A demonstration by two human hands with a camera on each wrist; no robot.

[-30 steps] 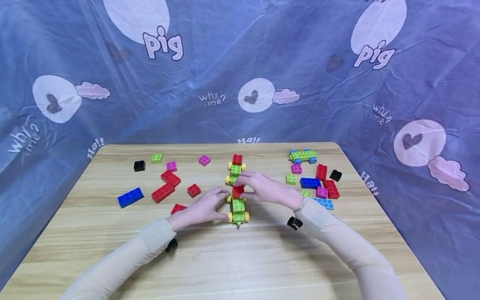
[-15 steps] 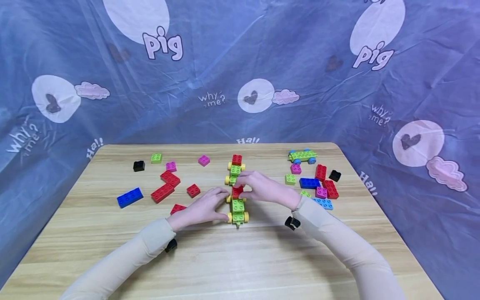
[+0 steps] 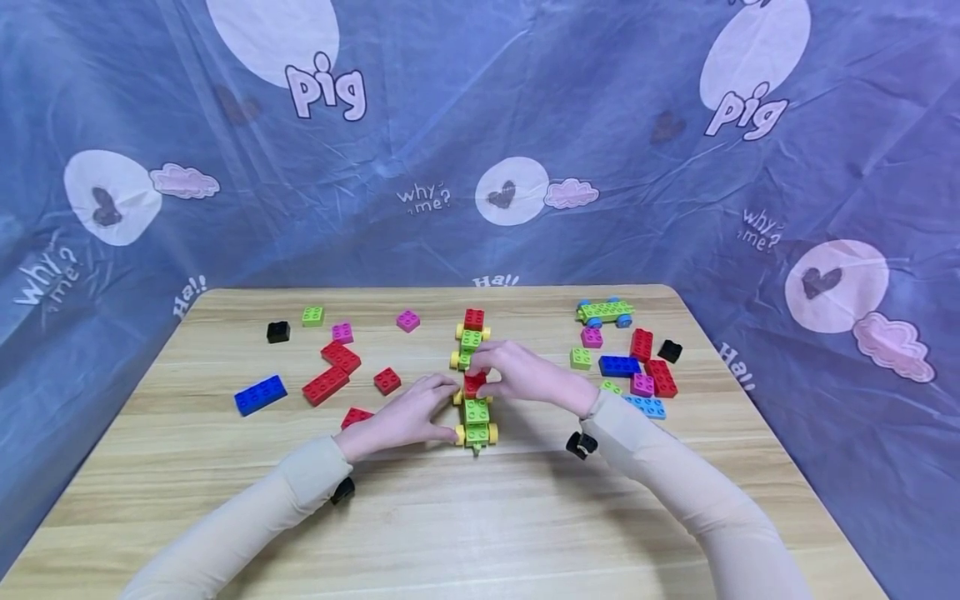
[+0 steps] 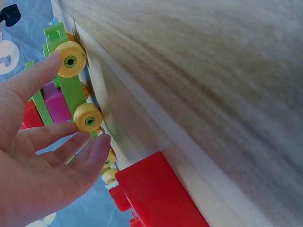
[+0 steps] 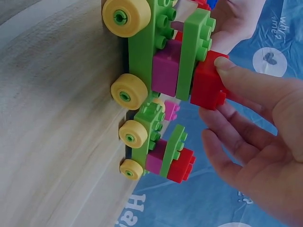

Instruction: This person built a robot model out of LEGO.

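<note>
Near the table's middle stands a green toy car (image 3: 476,412) with yellow wheels. In the right wrist view it carries a purple brick (image 5: 164,68), a longer green brick (image 5: 190,52) and a red brick (image 5: 206,82) on top. My right hand (image 3: 528,379) pinches that red brick between thumb and fingers. My left hand (image 3: 401,417) lies along the car's left side, its thumb and a finger touching the yellow wheels (image 4: 71,59), the other fingers loosely extended. In line behind stands a second, similar car (image 3: 471,340), with its own red brick (image 3: 474,318) on top.
Loose bricks lie at the left, among them a blue brick (image 3: 260,395), red bricks (image 3: 326,386) and a black brick (image 3: 278,332). At the right are more bricks, including a dark blue one (image 3: 619,367), and a green car base (image 3: 606,312) with blue wheels.
Almost nothing differs. Both hands stay at the near car, and the right hand keeps its pinch on the red brick, with the right wrist shifting very slightly to the left.
</note>
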